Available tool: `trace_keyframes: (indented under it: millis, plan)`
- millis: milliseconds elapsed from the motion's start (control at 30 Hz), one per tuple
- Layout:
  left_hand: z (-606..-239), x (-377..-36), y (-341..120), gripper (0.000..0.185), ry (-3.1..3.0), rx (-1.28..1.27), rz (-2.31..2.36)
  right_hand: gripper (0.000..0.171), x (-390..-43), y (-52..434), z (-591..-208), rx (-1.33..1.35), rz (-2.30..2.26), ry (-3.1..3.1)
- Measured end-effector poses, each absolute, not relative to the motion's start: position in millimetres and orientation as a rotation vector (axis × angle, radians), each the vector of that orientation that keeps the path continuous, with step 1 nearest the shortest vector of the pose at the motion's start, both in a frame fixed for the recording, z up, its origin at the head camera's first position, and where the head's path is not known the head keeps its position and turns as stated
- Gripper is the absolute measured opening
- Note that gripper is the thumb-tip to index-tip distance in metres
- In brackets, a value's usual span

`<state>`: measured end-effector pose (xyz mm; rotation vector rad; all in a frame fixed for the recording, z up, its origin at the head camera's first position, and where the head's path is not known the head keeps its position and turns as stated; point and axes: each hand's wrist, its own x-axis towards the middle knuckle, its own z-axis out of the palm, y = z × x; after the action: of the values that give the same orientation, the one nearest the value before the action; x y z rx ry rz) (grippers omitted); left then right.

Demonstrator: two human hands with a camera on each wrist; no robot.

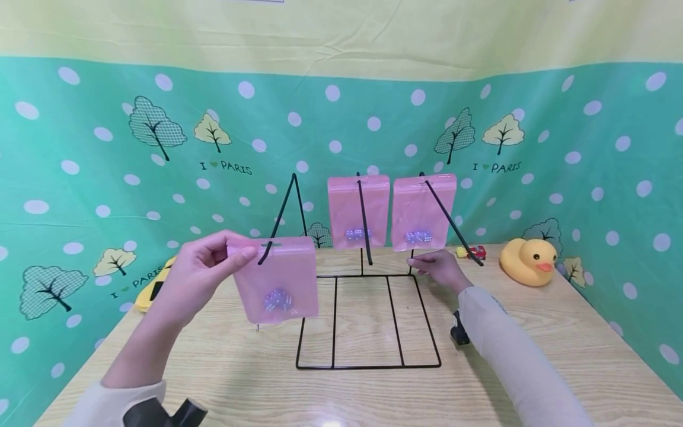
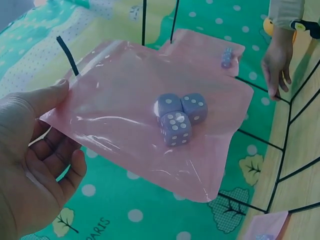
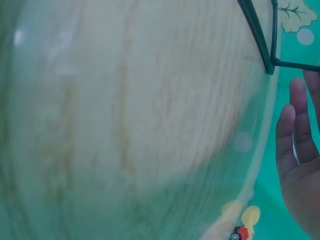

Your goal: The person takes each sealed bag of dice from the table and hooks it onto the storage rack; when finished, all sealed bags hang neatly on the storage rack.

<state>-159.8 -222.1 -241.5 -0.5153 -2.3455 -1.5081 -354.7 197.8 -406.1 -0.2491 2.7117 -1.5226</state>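
Head view: the left hand (image 1: 200,279) pinches the top corner of a pink bag (image 1: 275,280) between thumb and fingers (image 1: 241,254), holding it above the bench (image 1: 373,391), with the hooked tip of the rack's left arm (image 1: 277,222) at the slot in its upper edge. Three pale purple dice (image 1: 277,299) lie at the bottom of the bag, below the fingers. Left wrist view: the thumb (image 2: 42,97) presses on the bag's upper face while the remaining fingers (image 2: 62,160) curl beneath it; the dice (image 2: 180,117) sit clustered near the bag's middle, beyond the fingertips. The right hand (image 1: 440,267) rests at the far right corner of the black wire rack (image 1: 368,320), its fingers straight and relaxed, gripping nothing; the right wrist view shows those fingers (image 3: 295,130) extended just beside the rack's corner. Two further pink bags (image 1: 358,210) (image 1: 424,210) hang on the middle and right arms, just above the right fingers. A yellow rubber duck (image 1: 528,261) stands on the bench to the right of that hand, and a small red toy (image 1: 476,252) lies between them.
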Motion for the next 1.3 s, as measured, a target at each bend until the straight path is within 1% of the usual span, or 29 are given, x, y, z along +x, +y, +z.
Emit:
trace_keyframes:
  millis: [333, 667, 1067, 1300]
  plan:
    - [-241.3, -177.5, -223.4, 0.014, -2.350, -0.395, -1.492, 0.039, -357.4, 198.7, -408.7, -0.250, -1.533, 2.715]
    - [-242.7, -197.7, -217.3, 0.030, -2.358, -0.295, -1.493, 0.042, -356.0, 200.4, -407.9, -0.264, -1.506, 2.724]
    - [-247.4, -224.9, -213.0, 0.032, -2.291, -0.228, -1.533, 0.042, -357.0, 200.2, -407.4, -0.236, -1.502, 2.721]
    - [-247.5, -238.4, -206.4, 0.036, -2.218, -0.139, -1.560, 0.043, -356.8, 199.4, -406.3, -0.227, -1.471, 2.730]
